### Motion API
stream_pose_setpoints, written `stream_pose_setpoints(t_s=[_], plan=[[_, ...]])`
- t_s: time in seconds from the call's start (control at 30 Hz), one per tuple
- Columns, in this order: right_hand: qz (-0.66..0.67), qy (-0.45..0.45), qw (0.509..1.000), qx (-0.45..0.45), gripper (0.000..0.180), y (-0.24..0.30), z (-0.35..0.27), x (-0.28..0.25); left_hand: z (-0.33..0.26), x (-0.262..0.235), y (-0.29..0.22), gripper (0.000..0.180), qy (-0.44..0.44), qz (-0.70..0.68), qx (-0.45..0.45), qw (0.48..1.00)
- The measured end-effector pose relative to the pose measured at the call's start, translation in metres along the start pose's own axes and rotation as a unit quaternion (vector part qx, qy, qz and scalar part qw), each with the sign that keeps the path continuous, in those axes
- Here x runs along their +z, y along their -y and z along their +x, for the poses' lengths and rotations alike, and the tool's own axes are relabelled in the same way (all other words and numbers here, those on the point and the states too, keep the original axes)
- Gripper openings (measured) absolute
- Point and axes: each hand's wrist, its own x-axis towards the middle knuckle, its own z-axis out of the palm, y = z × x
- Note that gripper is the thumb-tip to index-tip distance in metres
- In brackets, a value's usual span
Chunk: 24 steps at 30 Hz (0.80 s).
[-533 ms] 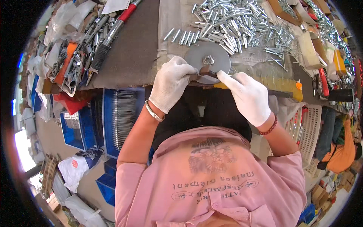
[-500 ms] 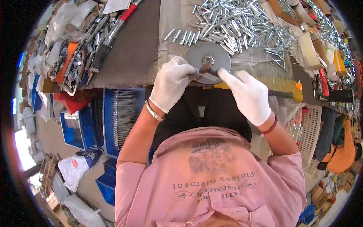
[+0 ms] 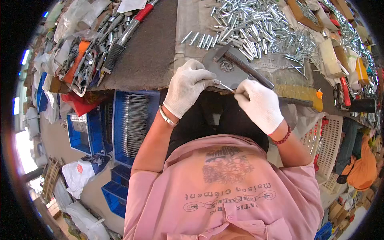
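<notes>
**Q:** Give the left-hand condition and the workpiece position.

**A:** From my remote station, I read the gloved left hand (image 3: 188,88) as narrow: thumb and fingers are drawn together on one end of a slim metal rod (image 3: 226,87). The rod extends from those fingertips, sloping slightly toward me and toward the right hand (image 3: 260,105).

**Q:** Right-hand condition?

**A:** Also narrow. Its fingers are curled at the rod's other end; I cannot tell how firmly they grip. The rod bridges the gap between both hands.

**Q:** Surrounding items?

**A:** I locate a round grey disc (image 3: 241,73) just beyond the fingertips. A hammer (image 3: 250,69) rests across it, head forward of the left fingertips, handle end just beyond the right hand. Farther forward of both hands lies a pile of metal pins (image 3: 252,32).
</notes>
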Motion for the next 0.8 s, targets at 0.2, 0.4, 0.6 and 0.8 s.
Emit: stream_pose_setpoints(t_s=[0.2,0.4,0.6,0.8], plan=[[0.382,0.232,0.874,0.192,0.022,0.015,-0.003,-0.005,-0.034,0.019,-0.034,0.041,-0.088,0.004,-0.166,0.982],[0.464,0.239,0.820,0.237,0.022,0.025,-0.009,0.005,-0.033,0.016,-0.048,0.056,-0.026,-0.216,-0.388,0.896],[0.379,0.219,0.890,0.127,0.026,0.048,-0.012,0.023,-0.041,-0.009,-0.056,0.060,-0.067,-0.272,-0.407,0.869],[0.376,0.104,0.921,0.020,0.054,0.046,0.002,0.022,-0.091,-0.069,-0.047,0.054,-0.220,-0.261,-0.365,0.866]])
